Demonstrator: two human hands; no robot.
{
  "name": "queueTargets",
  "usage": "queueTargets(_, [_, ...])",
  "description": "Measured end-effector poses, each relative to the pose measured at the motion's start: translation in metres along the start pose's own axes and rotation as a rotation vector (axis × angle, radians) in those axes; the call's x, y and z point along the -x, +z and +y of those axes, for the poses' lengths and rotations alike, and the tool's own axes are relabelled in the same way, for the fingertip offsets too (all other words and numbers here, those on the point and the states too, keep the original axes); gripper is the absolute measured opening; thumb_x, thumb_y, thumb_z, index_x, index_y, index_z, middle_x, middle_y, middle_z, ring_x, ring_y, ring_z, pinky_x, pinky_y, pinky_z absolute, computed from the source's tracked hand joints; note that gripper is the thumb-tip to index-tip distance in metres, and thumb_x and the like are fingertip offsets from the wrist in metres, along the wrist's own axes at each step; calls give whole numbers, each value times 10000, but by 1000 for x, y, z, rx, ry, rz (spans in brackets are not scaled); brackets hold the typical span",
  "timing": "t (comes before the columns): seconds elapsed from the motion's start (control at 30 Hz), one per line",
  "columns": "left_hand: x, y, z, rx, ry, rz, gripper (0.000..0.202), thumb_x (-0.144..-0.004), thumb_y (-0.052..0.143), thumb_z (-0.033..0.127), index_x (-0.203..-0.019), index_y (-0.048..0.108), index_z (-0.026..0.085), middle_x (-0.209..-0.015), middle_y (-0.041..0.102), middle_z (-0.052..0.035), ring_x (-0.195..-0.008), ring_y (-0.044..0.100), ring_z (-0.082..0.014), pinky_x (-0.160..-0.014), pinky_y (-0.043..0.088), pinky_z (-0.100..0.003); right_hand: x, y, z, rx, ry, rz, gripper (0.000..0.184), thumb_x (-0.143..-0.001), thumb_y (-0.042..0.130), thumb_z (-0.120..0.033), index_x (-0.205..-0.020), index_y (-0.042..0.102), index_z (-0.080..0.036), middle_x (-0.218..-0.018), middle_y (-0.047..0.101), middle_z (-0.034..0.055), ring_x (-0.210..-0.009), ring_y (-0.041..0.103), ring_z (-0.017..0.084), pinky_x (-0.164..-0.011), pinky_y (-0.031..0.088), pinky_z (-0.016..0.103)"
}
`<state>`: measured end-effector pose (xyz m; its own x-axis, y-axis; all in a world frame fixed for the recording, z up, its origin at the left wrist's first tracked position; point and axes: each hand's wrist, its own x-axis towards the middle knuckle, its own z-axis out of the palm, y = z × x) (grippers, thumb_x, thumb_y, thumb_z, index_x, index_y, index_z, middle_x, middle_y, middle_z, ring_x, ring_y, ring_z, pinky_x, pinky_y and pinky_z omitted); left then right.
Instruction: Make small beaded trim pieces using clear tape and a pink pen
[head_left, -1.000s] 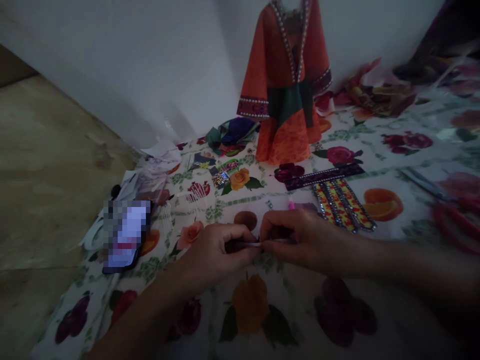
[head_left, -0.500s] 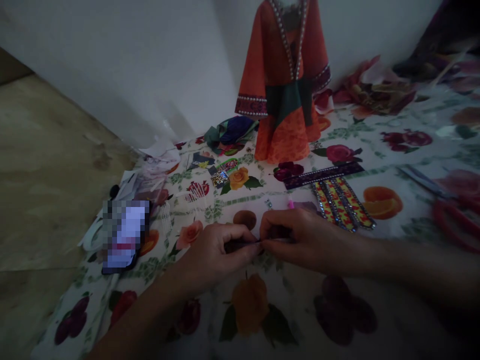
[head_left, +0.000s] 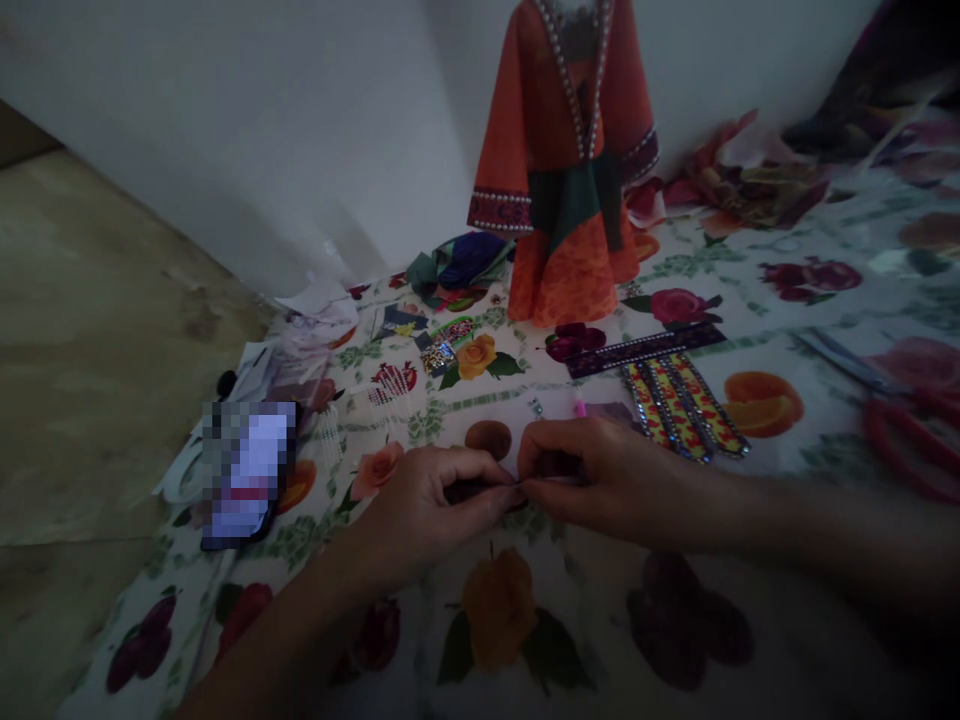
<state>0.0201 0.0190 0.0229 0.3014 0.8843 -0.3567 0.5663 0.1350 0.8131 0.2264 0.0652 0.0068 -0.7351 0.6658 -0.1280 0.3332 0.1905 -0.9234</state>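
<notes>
My left hand point(head_left: 431, 505) and my right hand point(head_left: 600, 480) meet fingertip to fingertip low over a flower-printed tablecloth point(head_left: 570, 620). Both are closed in a pinch on a thin, small strip point(head_left: 519, 485) held between them; it is too dark to name it. Just beyond my right hand lie several beaded trim strips in yellow and red point(head_left: 682, 405) and a dark purple one point(head_left: 645, 350). A small orange doll dress point(head_left: 570, 160) with pearl edging and a dark green sash stands upright at the back by the wall.
Red-handled scissors point(head_left: 892, 415) lie at the right. A phone point(head_left: 247, 470) rests at the left table edge, beside clear bags and paper scraps point(head_left: 307, 340). Fabric scraps point(head_left: 457, 265) and a cloth pile point(head_left: 750, 180) lie along the white wall. Floor lies left.
My hands have kept their pinch and barely shifted. The pale stretch of the strip between my fingertips has shortened as they drew together.
</notes>
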Motion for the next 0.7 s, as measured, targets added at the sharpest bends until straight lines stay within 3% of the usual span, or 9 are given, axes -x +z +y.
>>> queueTargets(0.27, [1, 1, 3, -39, -25, -19, 106, -852, 630, 230, -860, 724, 184, -769, 698, 8, -697, 625, -136, -613, 470, -212, 2, 1, 1, 29, -7, 3, 52, -821, 593, -155, -833, 621, -196, -664, 572, -44, -610, 516, 105, -556, 346, 232])
queueTargets(0.7, [1, -1, -6, -44, -62, 63, 212, -903, 612, 354, -914, 734, 180, -777, 675, -16, -678, 593, -138, -576, 467, -214, 2, 0, -3, 2, 5, 44, 174, -844, 595, -185, -1012, 556, -199, -650, 557, -61, -586, 516, 109, -536, 361, 234])
